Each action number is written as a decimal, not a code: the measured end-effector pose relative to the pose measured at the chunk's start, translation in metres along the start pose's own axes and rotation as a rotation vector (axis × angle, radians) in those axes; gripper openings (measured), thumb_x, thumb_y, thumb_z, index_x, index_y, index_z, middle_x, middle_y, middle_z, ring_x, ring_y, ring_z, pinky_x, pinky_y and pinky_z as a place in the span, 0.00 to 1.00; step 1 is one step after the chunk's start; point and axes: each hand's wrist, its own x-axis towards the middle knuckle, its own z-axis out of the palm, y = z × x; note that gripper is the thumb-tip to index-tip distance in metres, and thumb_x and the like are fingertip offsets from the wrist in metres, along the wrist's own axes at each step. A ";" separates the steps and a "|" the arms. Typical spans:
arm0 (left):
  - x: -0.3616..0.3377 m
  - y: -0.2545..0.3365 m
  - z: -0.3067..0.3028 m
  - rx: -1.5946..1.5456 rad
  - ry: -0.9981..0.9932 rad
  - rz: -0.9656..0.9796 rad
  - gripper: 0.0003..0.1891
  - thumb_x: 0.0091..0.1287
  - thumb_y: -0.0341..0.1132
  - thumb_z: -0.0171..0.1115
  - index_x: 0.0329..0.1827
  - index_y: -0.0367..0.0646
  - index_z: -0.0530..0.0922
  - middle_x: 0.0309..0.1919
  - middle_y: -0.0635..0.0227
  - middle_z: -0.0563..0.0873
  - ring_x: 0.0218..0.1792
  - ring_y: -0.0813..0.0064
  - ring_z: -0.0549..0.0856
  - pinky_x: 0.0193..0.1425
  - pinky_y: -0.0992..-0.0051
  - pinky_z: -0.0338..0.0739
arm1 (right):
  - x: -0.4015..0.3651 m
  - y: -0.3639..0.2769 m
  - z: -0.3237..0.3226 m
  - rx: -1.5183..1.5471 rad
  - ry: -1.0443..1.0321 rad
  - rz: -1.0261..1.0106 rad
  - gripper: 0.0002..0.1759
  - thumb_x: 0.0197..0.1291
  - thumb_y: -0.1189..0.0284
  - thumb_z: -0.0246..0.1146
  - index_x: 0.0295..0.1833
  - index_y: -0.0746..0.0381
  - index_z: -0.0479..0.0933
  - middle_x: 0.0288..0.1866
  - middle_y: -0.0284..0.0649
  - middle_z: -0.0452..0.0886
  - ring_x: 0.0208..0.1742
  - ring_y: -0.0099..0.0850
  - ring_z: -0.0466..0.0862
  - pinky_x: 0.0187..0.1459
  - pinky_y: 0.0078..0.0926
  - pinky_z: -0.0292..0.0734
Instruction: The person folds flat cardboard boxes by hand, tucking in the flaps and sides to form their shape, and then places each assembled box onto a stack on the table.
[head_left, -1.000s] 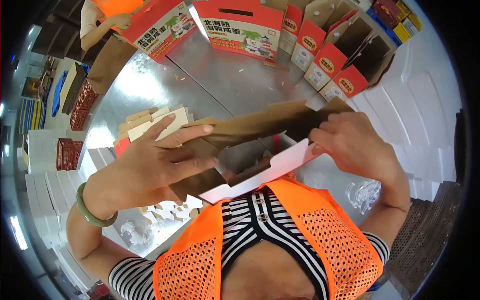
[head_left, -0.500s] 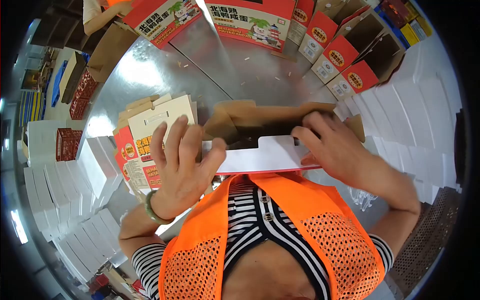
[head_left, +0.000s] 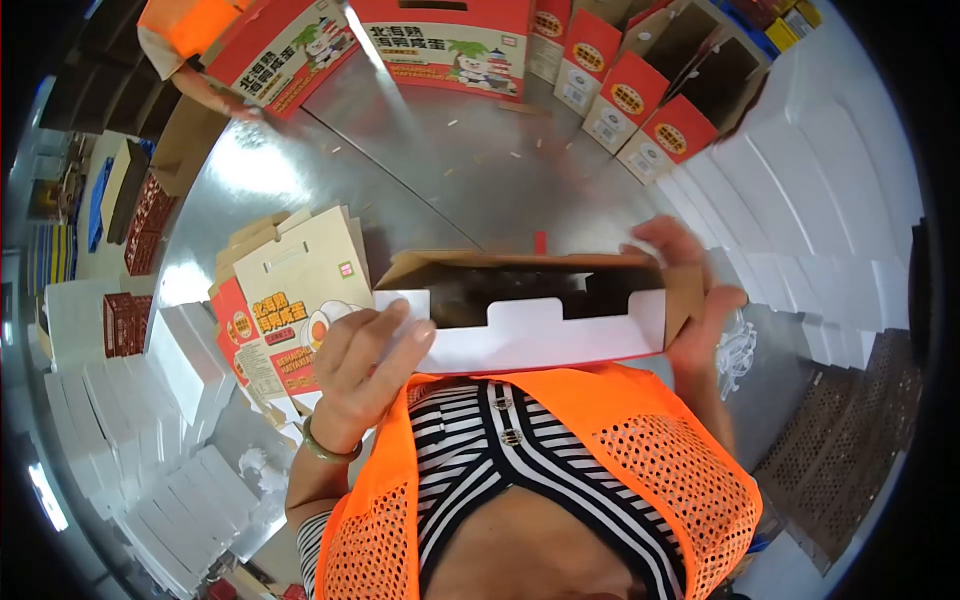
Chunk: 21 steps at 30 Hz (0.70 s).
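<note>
An open-topped cardboard carton (head_left: 560, 345), white inside front flap and brown back wall, stands against my body with its top flaps up. At its left end my left hand (head_left: 365, 365), a green bangle on the wrist, has its fingers and thumb closed on the white corner flap. My right hand (head_left: 695, 300) is at the other end, beside the brown end flap (head_left: 683, 300), fingers spread and slightly blurred. The carton's inside is dark, so its contents cannot be made out. Left of it lie flat printed cartons (head_left: 300, 290), red and cream.
Standing printed cartons (head_left: 440, 60) line the far side of the metal table (head_left: 400, 170). Open red cartons (head_left: 640, 90) are at the far right. White foam boxes (head_left: 800, 170) are stacked on both sides. Another person's hand (head_left: 235, 105) is at the upper left.
My left hand has come down onto the carton's left end. My right hand has moved from the top opening to the outer right end. The other person's hand has reached lower over the table.
</note>
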 end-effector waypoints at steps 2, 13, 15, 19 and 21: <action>0.008 0.007 -0.006 0.086 -0.089 -0.016 0.23 0.53 0.32 0.76 0.56 0.45 0.87 0.35 0.68 0.84 0.36 0.66 0.82 0.40 0.70 0.79 | -0.013 0.009 0.009 0.531 -0.209 -0.061 0.47 0.73 0.36 0.45 0.73 0.70 0.67 0.73 0.50 0.72 0.77 0.40 0.67 0.75 0.38 0.60; 0.009 0.013 0.018 0.189 0.047 -0.546 0.42 0.54 0.29 0.80 0.70 0.40 0.63 0.53 0.57 0.72 0.51 0.64 0.75 0.57 0.69 0.73 | 0.004 -0.046 0.026 -0.557 -0.382 0.280 0.43 0.55 0.76 0.71 0.77 0.52 0.64 0.54 0.42 0.79 0.59 0.41 0.80 0.61 0.37 0.75; 0.011 0.005 0.025 0.059 -0.021 -0.601 0.43 0.54 0.29 0.80 0.72 0.39 0.63 0.52 0.57 0.73 0.52 0.63 0.76 0.58 0.68 0.74 | 0.006 -0.046 0.031 -0.647 -0.403 0.296 0.42 0.53 0.77 0.72 0.75 0.53 0.66 0.51 0.41 0.79 0.56 0.42 0.81 0.59 0.39 0.76; 0.017 0.002 0.035 -0.076 -0.279 -0.701 0.43 0.58 0.32 0.77 0.75 0.42 0.62 0.51 0.57 0.82 0.49 0.57 0.87 0.52 0.65 0.82 | 0.004 -0.028 0.032 -0.771 -0.299 0.108 0.42 0.49 0.81 0.71 0.72 0.53 0.68 0.46 0.40 0.79 0.50 0.41 0.80 0.54 0.40 0.76; 0.018 0.000 0.036 0.065 -0.292 -0.614 0.43 0.59 0.32 0.76 0.76 0.44 0.61 0.51 0.57 0.83 0.49 0.56 0.87 0.52 0.65 0.82 | 0.001 -0.027 0.039 -0.760 -0.220 0.118 0.38 0.50 0.83 0.70 0.70 0.54 0.71 0.47 0.39 0.80 0.50 0.37 0.80 0.52 0.38 0.76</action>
